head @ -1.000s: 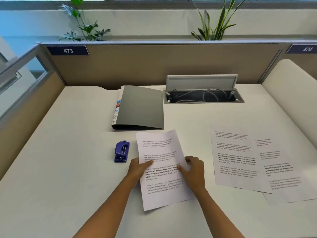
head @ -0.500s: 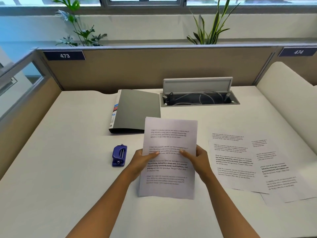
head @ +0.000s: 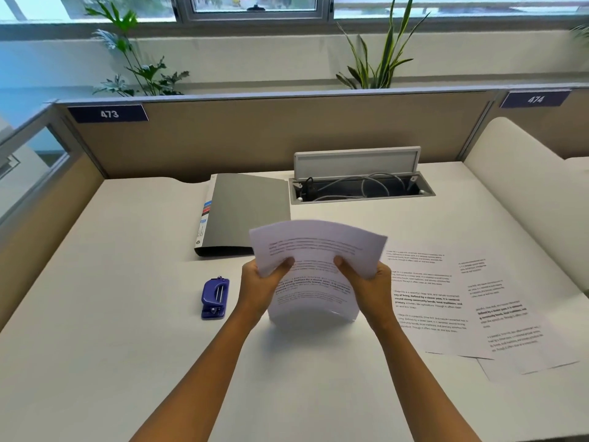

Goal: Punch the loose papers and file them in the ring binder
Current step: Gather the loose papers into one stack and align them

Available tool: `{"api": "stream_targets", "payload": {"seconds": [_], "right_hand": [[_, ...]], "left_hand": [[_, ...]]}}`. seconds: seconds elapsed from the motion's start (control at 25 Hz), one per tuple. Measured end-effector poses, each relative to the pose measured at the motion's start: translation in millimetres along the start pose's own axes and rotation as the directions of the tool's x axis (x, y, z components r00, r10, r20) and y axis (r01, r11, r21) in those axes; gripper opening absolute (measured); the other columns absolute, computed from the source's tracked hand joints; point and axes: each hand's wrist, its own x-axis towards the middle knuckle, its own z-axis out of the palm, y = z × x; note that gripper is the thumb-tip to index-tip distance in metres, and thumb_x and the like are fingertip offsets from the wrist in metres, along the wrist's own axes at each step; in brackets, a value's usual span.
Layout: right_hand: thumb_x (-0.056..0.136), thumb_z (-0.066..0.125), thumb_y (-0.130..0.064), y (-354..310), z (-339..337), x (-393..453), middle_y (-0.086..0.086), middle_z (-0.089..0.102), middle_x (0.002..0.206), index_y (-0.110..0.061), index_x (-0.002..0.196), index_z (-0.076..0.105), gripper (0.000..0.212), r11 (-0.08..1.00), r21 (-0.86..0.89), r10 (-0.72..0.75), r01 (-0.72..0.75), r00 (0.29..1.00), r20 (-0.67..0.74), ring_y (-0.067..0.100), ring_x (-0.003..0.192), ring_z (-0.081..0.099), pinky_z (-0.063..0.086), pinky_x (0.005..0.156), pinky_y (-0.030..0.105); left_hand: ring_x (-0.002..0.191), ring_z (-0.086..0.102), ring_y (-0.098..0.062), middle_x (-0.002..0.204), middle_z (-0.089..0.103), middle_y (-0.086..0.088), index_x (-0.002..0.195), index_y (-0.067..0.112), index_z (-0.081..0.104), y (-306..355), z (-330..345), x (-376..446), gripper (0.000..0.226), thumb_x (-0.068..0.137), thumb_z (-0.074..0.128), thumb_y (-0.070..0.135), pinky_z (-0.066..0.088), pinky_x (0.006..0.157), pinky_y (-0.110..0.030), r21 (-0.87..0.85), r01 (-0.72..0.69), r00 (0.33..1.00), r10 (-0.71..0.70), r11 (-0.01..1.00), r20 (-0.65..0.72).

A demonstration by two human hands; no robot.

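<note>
I am seeing the left hand point(head: 259, 287) and right hand point(head: 369, 287) each holding a clamped grip on a bowed white printed sheet point(head: 314, 247), above the white desk point(head: 95, 314). The blue hole punch point(head: 215, 298) is lying left, the closed grey ring binder point(head: 245, 212) behind, loose printed pages point(head: 446, 301) right.

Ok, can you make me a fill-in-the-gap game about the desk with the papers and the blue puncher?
1. Both hands, the left hand and the right hand, hold one ____ of paper.
2. The hole punch on the desk is coloured ____.
3. The grey ring binder lies ____, not open.
4. The number sign above the binder reads ____.

Missing words: sheet; blue; closed; 473
</note>
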Motion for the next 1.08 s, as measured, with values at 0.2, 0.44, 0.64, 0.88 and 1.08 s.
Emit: {"api": "stream_targets", "payload": {"seconds": [0.2, 0.44, 0.64, 0.88, 1.08], "right_hand": [[0.077, 0.082, -0.016, 15, -5, -6, -0.010, 0.078, 0.089, -0.023, 0.104, 0.072, 0.030, 0.999, -0.004, 0.041, -0.041, 0.999, 0.007, 0.017, 0.081, 0.075, 0.060, 0.064, 0.027], [0.078, 0.081, -0.014, 19, -13, -6, -0.008, 0.078, 0.093, -0.020, 0.110, 0.071, 0.034, 0.997, -0.007, 0.072, -0.072, 0.997, 0.016, 0.018, 0.084, 0.075, 0.062, 0.067, 0.030], [0.079, 0.081, -0.010, 35, -20, -12, 0.001, 0.076, 0.105, -0.014, 0.117, 0.070, 0.040, 0.982, -0.054, 0.181, -0.180, 0.983, 0.025, 0.018, 0.089, 0.074, 0.063, 0.074, 0.033], [0.086, 0.075, -0.030, 37, -42, -7, 0.002, 0.078, 0.100, -0.016, 0.110, 0.071, 0.028, 0.959, -0.091, 0.271, -0.270, 0.963, -0.002, 0.023, 0.088, 0.076, 0.063, 0.076, 0.041], [0.088, 0.073, -0.028, 65, -86, 0, 0.003, 0.069, 0.117, -0.015, 0.123, 0.063, 0.038, 0.847, -0.371, 0.334, -0.380, 0.924, -0.185, 0.018, 0.100, 0.066, 0.054, 0.089, 0.034]], "left_hand": [[0.088, 0.069, -0.019, 0.095, 0.071, 0.003, 0.097, 0.033, 0.064, -4, 7, -4, 0.025, 0.084, 0.075, 0.015, 0.058, 0.059, -0.020, -0.031, 0.055, 0.998, -0.055, 0.998, 0.009], [0.088, 0.069, -0.022, 0.096, 0.072, 0.003, 0.099, 0.034, 0.064, -10, 11, -3, 0.026, 0.083, 0.076, 0.017, 0.059, 0.061, -0.022, -0.033, 0.059, 0.998, -0.058, 0.998, 0.015], [0.091, 0.068, -0.021, 0.101, 0.071, 0.000, 0.103, 0.031, 0.064, -29, 15, -5, 0.034, 0.080, 0.079, 0.010, 0.061, 0.064, -0.023, -0.019, 0.124, 0.992, -0.124, 0.992, 0.026], [0.085, 0.076, -0.022, 0.099, 0.077, -0.004, 0.106, 0.017, 0.070, -43, 26, 9, 0.026, 0.082, 0.080, 0.021, 0.062, 0.071, -0.036, 0.047, 0.330, 0.939, -0.333, 0.943, 0.083], [0.091, 0.075, -0.023, 0.107, 0.076, -0.006, 0.115, 0.013, 0.070, -91, 39, 7, 0.032, 0.084, 0.077, 0.014, 0.061, 0.078, -0.036, 0.078, 0.507, 0.854, -0.512, 0.859, 0.094]]}}
